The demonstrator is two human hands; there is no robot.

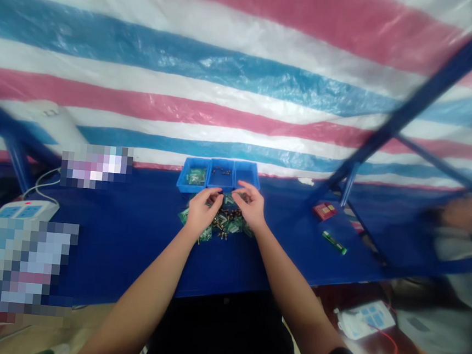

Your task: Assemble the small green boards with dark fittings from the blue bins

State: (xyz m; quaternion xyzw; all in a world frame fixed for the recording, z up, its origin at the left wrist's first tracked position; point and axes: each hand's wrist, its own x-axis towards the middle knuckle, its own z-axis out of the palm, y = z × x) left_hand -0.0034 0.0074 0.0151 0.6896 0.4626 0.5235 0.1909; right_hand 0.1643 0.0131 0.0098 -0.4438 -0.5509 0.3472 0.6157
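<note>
My left hand (201,211) and my right hand (252,206) hover close together over a pile of small green circuit boards and brass-coloured metal parts (224,223) on a blue table (139,240). Both hands have their fingers curled in a pinch just above the pile. What the fingertips hold is too small to make out. Right behind the pile stand three small blue bins (219,174): the left one holds green boards, the middle one a few dark small parts, and the contents of the right one are not visible.
A striped red, white and blue tarpaulin (229,61) hangs behind the table. Blue metal frame bars (407,109) cross at right. A red box (324,210) and a green strip (334,243) lie to the right. A white power strip (22,210) sits at left.
</note>
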